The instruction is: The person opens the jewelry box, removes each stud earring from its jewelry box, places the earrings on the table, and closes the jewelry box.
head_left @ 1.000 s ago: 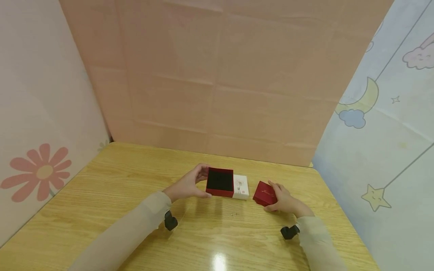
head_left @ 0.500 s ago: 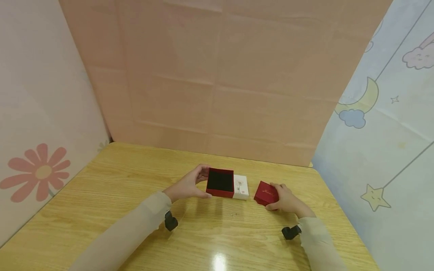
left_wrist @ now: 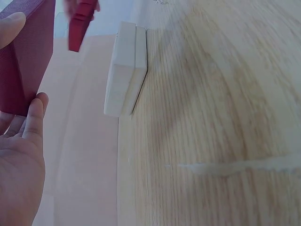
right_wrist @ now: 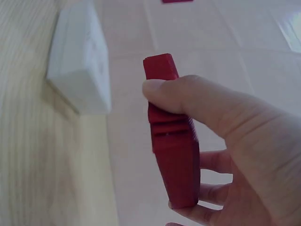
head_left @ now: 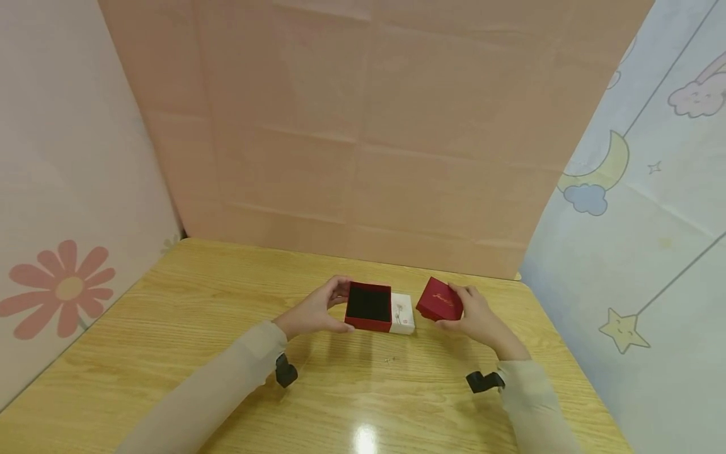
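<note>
An open red box (head_left: 368,306) with a black lining sits on the wooden table (head_left: 227,328); my left hand (head_left: 314,310) grips its left side, thumb and fingers curled round the wall (left_wrist: 26,56). A small white box (head_left: 403,313) lies flat against the red box's right side (left_wrist: 124,70). My right hand (head_left: 475,316) holds the red lid (head_left: 438,300) tilted in the air, just right of the white box, pinched between thumb and fingers (right_wrist: 171,141).
Pink paper panels stand behind the table, a flower panel on the left, and a blue panel with moon and stars on the right. A tiny metallic item (head_left: 390,360) lies on the table in front of the boxes.
My right hand has lifted the red lid off the table and carried it up and left toward the boxes. The left hand and open box have stayed put.
</note>
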The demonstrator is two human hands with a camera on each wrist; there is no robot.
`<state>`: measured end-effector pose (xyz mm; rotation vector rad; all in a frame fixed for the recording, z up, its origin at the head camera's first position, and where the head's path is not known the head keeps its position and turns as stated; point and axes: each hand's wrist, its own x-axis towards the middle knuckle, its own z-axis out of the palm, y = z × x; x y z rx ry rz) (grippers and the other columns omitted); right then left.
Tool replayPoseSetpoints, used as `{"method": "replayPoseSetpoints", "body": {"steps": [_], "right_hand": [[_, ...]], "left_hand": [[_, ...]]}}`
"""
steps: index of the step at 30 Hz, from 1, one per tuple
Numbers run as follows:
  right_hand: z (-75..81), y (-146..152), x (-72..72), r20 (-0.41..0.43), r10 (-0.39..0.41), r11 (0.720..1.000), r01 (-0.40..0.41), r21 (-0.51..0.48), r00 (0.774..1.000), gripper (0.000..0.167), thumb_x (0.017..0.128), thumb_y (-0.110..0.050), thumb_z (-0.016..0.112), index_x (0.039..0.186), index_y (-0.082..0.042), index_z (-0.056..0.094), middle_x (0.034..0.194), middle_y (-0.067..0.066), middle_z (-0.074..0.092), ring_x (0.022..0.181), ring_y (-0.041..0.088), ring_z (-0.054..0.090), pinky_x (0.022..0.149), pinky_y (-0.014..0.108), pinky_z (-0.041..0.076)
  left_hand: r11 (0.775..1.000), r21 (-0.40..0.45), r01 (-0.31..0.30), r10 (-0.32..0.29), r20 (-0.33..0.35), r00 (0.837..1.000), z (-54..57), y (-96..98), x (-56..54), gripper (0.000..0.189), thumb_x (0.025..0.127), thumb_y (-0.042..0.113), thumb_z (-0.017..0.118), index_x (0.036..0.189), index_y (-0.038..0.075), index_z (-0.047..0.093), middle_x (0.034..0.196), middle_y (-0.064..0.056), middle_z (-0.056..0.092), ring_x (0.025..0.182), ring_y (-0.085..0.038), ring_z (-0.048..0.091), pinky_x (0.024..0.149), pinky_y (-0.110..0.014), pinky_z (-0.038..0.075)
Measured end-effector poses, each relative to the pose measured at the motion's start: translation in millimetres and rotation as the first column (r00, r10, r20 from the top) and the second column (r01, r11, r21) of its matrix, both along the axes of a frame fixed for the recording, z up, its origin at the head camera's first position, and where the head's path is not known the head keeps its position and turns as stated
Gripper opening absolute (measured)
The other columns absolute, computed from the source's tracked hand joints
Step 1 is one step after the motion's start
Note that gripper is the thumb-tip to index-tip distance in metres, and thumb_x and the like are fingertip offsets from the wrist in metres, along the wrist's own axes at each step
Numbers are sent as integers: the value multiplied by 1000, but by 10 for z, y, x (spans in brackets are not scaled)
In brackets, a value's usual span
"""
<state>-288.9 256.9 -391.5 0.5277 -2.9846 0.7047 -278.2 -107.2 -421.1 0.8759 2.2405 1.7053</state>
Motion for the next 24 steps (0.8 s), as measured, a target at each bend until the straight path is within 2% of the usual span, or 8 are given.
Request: {"method": "replayPoseSetpoints", "body": {"steps": [6, 14, 19, 24], "right_hand": [[227, -175, 42, -80, 50, 998, -53, -36, 996, 89, 78, -36, 81, 146, -2, 35, 130, 20, 45, 116, 38, 42, 90, 57, 48], [491, -397, 122, -130, 117, 984, -132, -116, 985, 87, 78, -38, 80, 148, -10, 37, 126, 10, 48, 114, 28, 44, 90, 51, 50], [581, -539, 213, -164, 170, 974, -192, -124, 972, 86, 77, -37, 81, 149, -16, 39, 126, 7, 50, 114, 27, 48, 90, 49, 49], [596, -671, 269, -169, 235, 956, -259, -137, 957, 84, 78, -41, 80, 148, -22, 40, 131, 5, 48, 116, 28, 50, 90, 50, 50]], "left_hand": [[1000, -3, -3, 3, -3, 1000, -4, 6, -11, 81, 78, 12, 82, 141, 8, 32, 139, -9, 43, 129, -24, 45, 116, -43, 32], [1000, 6, 5, -5, -11, 1000, 1, 14, -18, 80, 78, 11, 82, 141, 8, 33, 139, -9, 44, 129, -24, 46, 116, -43, 32], [1000, 21, 16, -16, -11, 1000, 4, 29, -18, 81, 77, 12, 82, 141, 8, 33, 138, -10, 44, 129, -25, 46, 115, -44, 32], [999, 35, 31, -30, -22, 999, -16, 44, -29, 80, 77, 10, 82, 140, 8, 34, 138, -9, 45, 128, -24, 47, 115, -42, 33]]}}
